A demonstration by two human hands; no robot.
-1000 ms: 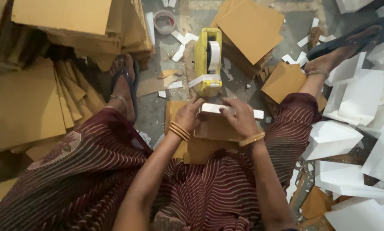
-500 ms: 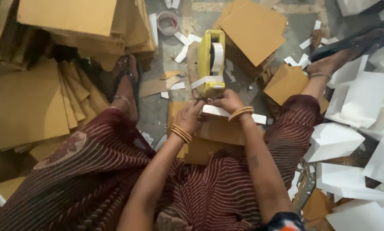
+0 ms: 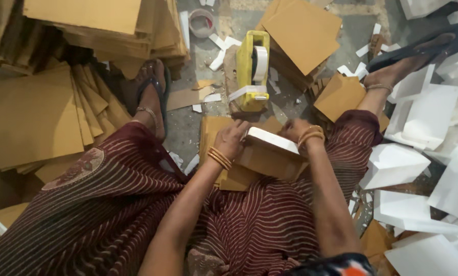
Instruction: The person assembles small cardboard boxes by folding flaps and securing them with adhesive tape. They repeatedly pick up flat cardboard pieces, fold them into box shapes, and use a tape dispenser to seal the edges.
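Brown cardboard box (image 3: 270, 161) held over lap, tilted, white foam slab (image 3: 271, 139) showing along its upper edge. Left hand (image 3: 232, 140) closed on near-left end of box, fingers curled over foam edge; gold bangles at wrist. Right hand (image 3: 296, 130) gripped far-right end of same box, fingers mostly hidden behind it; bangles at wrist too. Box carried between both hands, above flat cardboard sheet (image 3: 216, 148) lying on floor between knees.

Yellow tape dispenser (image 3: 253, 69) stood upright on grey floor just beyond hands, white tape roll mounted in it, loose strip hanging across its front. Small tape roll (image 3: 202, 22) lay farther off, near top edge. Stacks of flat cardboard sheets (image 3: 93, 25) piled at upper left, more fanned out (image 3: 35, 115) at left beside sandalled left foot (image 3: 152, 99). Further cardboard pieces (image 3: 303, 30) lay beyond dispenser at upper right. White foam pieces (image 3: 423, 148) heaped at right, beside right foot (image 3: 392, 74). White scraps scattered over floor. Maroon striped cloth (image 3: 111, 214) covered both legs.
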